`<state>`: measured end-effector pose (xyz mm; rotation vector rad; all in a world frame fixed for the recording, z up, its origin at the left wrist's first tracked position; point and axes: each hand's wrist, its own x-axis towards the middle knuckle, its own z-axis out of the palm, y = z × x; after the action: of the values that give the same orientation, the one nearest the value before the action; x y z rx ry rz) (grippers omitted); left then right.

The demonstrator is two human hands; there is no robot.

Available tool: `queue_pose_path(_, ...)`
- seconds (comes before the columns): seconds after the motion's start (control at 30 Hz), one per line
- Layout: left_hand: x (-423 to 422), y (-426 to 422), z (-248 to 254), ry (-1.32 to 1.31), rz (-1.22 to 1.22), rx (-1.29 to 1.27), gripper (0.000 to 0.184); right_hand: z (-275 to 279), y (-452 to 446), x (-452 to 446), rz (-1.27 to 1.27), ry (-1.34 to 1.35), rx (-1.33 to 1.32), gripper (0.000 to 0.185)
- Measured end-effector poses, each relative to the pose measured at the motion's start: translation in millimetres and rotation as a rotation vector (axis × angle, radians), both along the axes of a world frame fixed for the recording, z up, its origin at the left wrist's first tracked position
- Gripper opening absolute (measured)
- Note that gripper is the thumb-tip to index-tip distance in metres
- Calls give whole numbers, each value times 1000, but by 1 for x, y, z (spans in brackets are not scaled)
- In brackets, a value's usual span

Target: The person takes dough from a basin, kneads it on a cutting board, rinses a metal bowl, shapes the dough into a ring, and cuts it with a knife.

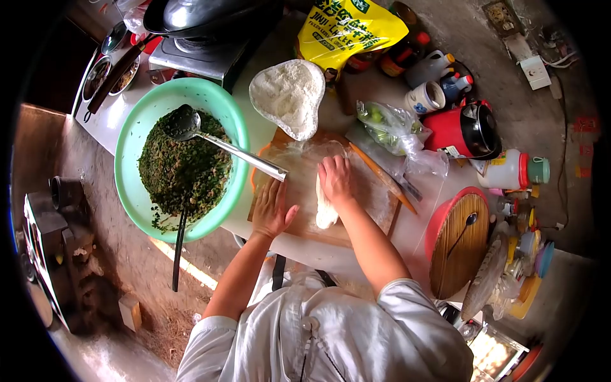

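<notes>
On a floured wooden board (pixel 299 229) lies a pale, elongated piece of dough (pixel 326 213). My right hand (pixel 336 179) rests over its upper part, fingers curved onto it and hiding some of it. My left hand (pixel 273 213) lies palm down at the board's left side with outstretched fingers, holding nothing. Just above those fingers is the handle end of a metal ladle (pixel 242 149). The ladle's bowl sits in chopped green filling (pixel 181 169) inside a large mint-green basin (pixel 237 121). Dark chopsticks (pixel 179 248) lean out over the basin's near rim.
Beyond the board stands a bowl of flour (pixel 289 95) beside a yellow bag (pixel 350 32). A wooden rolling pin (pixel 382 177) lies along the board's right side. Further right are a bag of green vegetables (pixel 391 127), a red kettle (pixel 461 130) and a round wooden lid (pixel 459 248) with a spoon.
</notes>
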<state>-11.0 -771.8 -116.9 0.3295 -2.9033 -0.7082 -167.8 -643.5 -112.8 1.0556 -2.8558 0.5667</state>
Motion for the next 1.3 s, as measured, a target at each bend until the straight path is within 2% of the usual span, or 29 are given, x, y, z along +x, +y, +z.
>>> queue_pose_path(0.1,0,0,4,19,-2,-16,69,7,-9,-10,-135,24,110,19)
queue_pose_path(0.17,2,0,2,30,-2,-2,69,24,-17,-18,-280,-309,96,23)
queue_pose_path(0.2,1,-1,1,32,-5,14,69,27,-15,-18,-273,-301,92,23)
queue_pose_path(0.27,1,-2,3,22,5,7,69,29,3,-5,-55,-93,-209,26)
queue_pose_path(0.33,1,-2,4,7,10,6,69,70,16,26,55,-40,-307,19)
queue_pose_path(0.4,2,-2,4,12,3,-5,69,73,26,55,-33,-245,-298,13)
queue_pose_path(0.43,2,-2,4,12,2,-1,69,67,25,71,-272,-482,-343,10)
queue_pose_path(0.47,2,-3,3,5,-2,10,69,49,32,75,-94,-179,-267,17)
queue_pose_path(0.53,1,-3,2,-1,1,20,69,57,15,74,-68,178,-120,26)
queue_pose_path(0.63,1,-4,1,27,-1,64,69,26,5,61,-19,116,-30,33)
queue_pose_path(0.77,2,-2,2,21,-8,18,68,22,-8,36,-129,49,74,26)
queue_pose_path(0.83,1,-3,1,33,-7,26,68,23,-10,24,-178,-129,182,28)
queue_pose_path(0.87,2,-3,0,33,-4,34,67,15,-3,19,-175,-121,178,28)
queue_pose_path(0.9,3,-3,0,28,1,45,67,17,2,13,-64,-167,91,29)
queue_pose_path(0.97,4,-3,-1,36,6,48,66,18,13,10,-203,-715,-323,38)
queue_pose_path(1.0,4,-2,-1,46,7,50,66,41,13,11,-202,-717,-318,38)
queue_pose_path(1.07,2,-3,0,55,7,57,65,83,15,7,-232,-568,216,44)
queue_pose_path(1.1,3,-3,0,63,3,60,65,94,10,8,-206,-447,243,37)
queue_pose_path(1.13,4,-2,0,61,3,60,65,89,6,7,-205,-448,244,37)
queue_pose_path(1.2,3,-3,0,69,11,61,64,65,-5,0,-61,-254,-104,22)
queue_pose_path(1.23,3,-3,0,71,15,57,64,43,-13,-6,-96,-407,-315,16)
queue_pose_path(1.27,3,-3,0,62,12,47,64,24,-21,-13,-92,-408,-318,16)
queue_pose_path(1.3,4,-3,0,51,10,37,64,19,-33,-17,-216,-573,-415,18)
